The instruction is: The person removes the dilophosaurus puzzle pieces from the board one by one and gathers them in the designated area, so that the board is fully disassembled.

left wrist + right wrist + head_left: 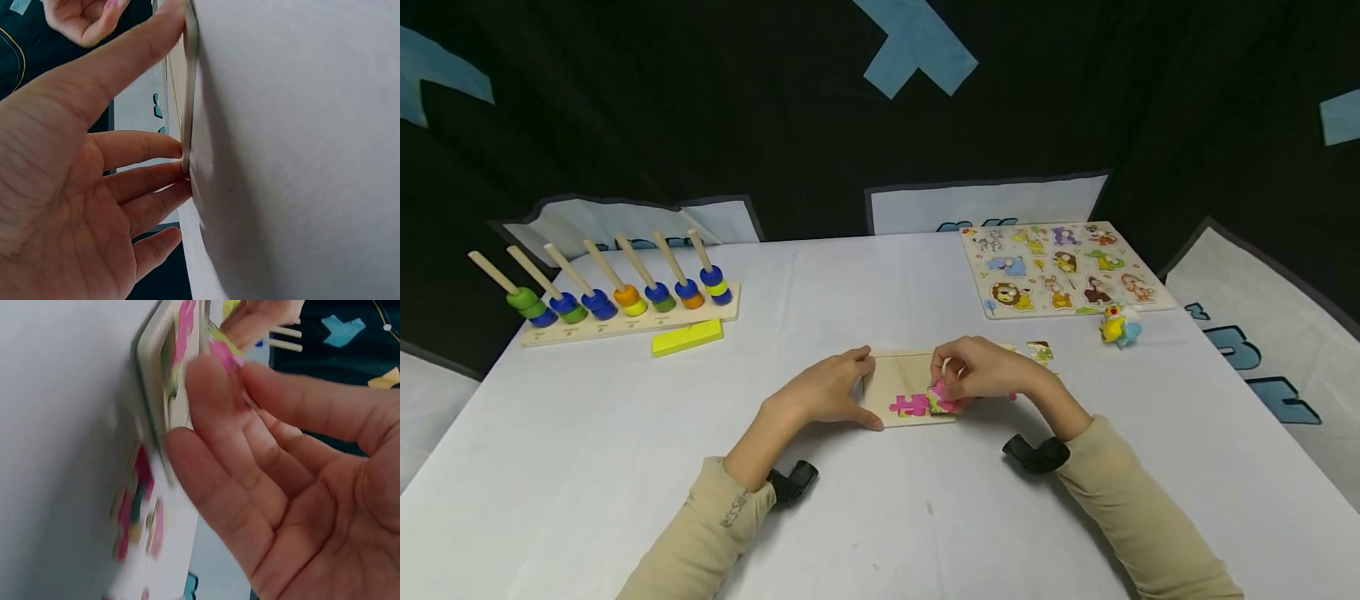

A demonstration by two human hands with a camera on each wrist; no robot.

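Observation:
A light wooden puzzle board (891, 377) lies flat on the table in front of the person. The left hand (823, 389) rests at its left side, thumb on the near corner and fairly straight fingers against the edge; the left wrist view shows them along the board's rim (192, 81). Between thumb and fingertips, the right hand (988, 369) pinches a pink and green jigsaw piece (940, 398) over the board's right part. A pink jigsaw piece (912, 406) lies inside the frame, just left of the held one. Fingers partly cover the held piece.
Loose jigsaw pieces (134, 500) lie right of the board, partly hidden under the right hand. A peg stacker (625, 321) with coloured rings and a yellow block (687, 337) stand left. An animal puzzle board (1037, 279) and a small toy figure (1120, 325) are back right.

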